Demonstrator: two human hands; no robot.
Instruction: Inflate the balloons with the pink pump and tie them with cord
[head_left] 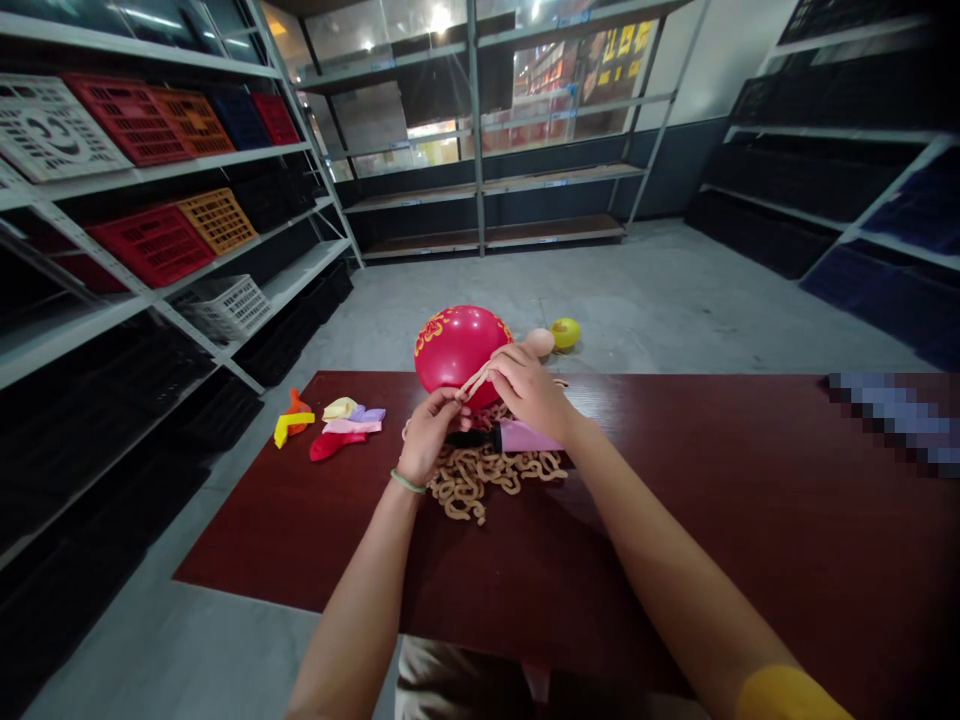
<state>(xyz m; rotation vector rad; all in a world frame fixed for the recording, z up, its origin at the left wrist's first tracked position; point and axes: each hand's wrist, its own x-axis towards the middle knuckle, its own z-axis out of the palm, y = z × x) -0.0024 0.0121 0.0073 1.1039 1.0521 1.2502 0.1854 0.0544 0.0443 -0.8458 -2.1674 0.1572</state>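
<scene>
Between my hands, above the table, a thin beige long balloon [474,382], limp and doubled over, is stretched. My left hand [429,432] pinches its lower end; my right hand [531,388] grips the upper end, fingers closed. Below them lies a heap of similar beige limp strands [463,482]. On the heap rests a pump [529,437] with a lilac body and black end, partly hidden by my hands. Just behind stands an inflated red balloon [463,342] with gold flower prints.
Limp balloons in pink, lilac and red [352,428] lie left on the dark red table [300,530], near orange and yellow ones [294,418]. A yellow-green balloon [566,333] and a pale one [538,342] sit beyond the far edge. Shelves with crates [154,240] stand left.
</scene>
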